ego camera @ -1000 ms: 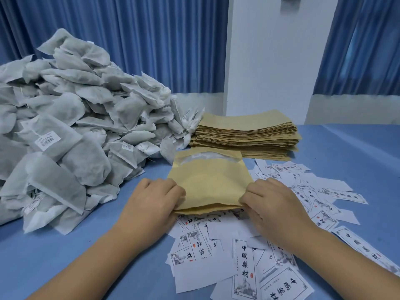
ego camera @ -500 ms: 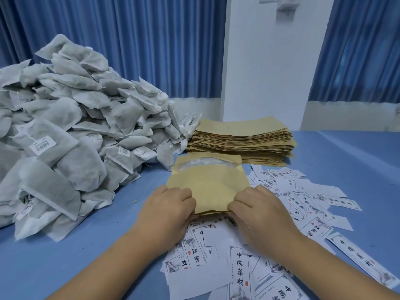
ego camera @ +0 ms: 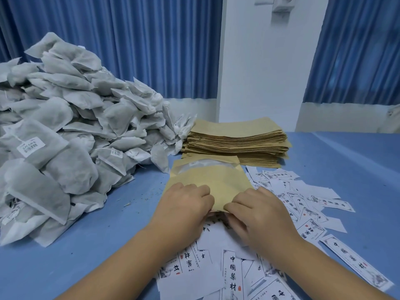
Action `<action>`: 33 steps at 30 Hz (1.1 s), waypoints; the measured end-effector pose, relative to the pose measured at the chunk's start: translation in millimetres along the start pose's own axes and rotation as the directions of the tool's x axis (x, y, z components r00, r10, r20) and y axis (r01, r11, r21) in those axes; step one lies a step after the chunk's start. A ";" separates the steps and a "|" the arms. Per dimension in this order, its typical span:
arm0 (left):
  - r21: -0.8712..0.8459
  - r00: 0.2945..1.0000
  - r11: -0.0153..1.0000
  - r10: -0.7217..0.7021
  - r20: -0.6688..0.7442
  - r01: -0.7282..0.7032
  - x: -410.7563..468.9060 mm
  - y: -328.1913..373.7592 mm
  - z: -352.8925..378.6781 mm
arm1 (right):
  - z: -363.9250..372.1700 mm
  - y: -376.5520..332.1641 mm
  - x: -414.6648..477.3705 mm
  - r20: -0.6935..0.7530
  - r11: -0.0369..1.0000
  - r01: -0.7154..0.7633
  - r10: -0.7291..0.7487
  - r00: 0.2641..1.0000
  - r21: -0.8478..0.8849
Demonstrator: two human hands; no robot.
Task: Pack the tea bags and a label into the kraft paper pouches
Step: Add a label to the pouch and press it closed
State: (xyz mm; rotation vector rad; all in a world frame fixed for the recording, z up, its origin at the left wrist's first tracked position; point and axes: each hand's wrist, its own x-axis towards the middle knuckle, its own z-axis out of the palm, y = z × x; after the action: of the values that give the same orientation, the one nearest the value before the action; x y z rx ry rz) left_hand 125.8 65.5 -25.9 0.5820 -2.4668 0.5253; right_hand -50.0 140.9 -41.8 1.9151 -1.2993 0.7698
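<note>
On blue table (ego camera: 346,169), left hand (ego camera: 184,210), right hand (ego camera: 259,215), fingers pinching kraft pouch (ego camera: 207,177) near edge; over labels (ego camera: 303,202)

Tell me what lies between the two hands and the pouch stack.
Head view: one kraft pouch lies there, its near edge held by the left hand and the right hand.

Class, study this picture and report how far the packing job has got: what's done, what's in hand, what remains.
Done: no filled pouch shows. In hand: the left hand and right hand pinch the near edge of one flat kraft pouch, apparently to open it. Left: nearly everything; the tea bag heap, the stack of empty pouches and the scattered labels wait.
</note>
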 end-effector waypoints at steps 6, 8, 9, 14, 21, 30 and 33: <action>-0.017 0.999 1.000 0.017 -0.045 -0.018 2.1 6.2 3.2 | -0.5 -2.7 4.3 0.002 0.998 0.039 -0.039 0.999 0.047; -0.020 0.998 0.999 0.030 -0.056 -0.032 0.2 3.9 2.4 | -5.8 0.9 3.1 0.064 0.994 0.029 -0.036 0.997 0.106; -0.033 0.997 0.999 0.024 -0.067 -0.026 -1.4 2.0 2.3 | -9.6 5.2 1.9 0.089 0.991 0.019 -0.031 0.996 0.130; -0.151 0.997 0.988 -0.049 -0.057 0.040 -11.0 -7.9 1.4 | -18.1 21.9 -1.4 0.098 0.993 -0.046 0.035 0.995 0.109; -0.373 0.830 0.746 -0.534 0.162 0.552 -46.9 -42.7 -0.9 | -23.6 21.8 0.2 0.151 0.977 -0.207 0.197 0.969 0.056; -0.603 0.426 -0.789 -0.510 0.748 0.116 -42.5 -22.6 -11.9 | -26.2 21.1 -0.9 0.453 0.703 -0.659 0.512 0.730 0.267; -0.567 0.464 -0.819 -0.470 0.751 0.088 -32.4 -16.8 -17.7 | -25.7 13.8 -0.6 0.489 0.556 -0.693 0.492 0.720 0.459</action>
State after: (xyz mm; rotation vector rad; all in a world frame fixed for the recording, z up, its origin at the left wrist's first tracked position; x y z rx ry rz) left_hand 166.1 69.4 -27.1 0.6848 -0.6674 -1.9724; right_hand -65.5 158.2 -24.3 2.1350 -2.1873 1.4421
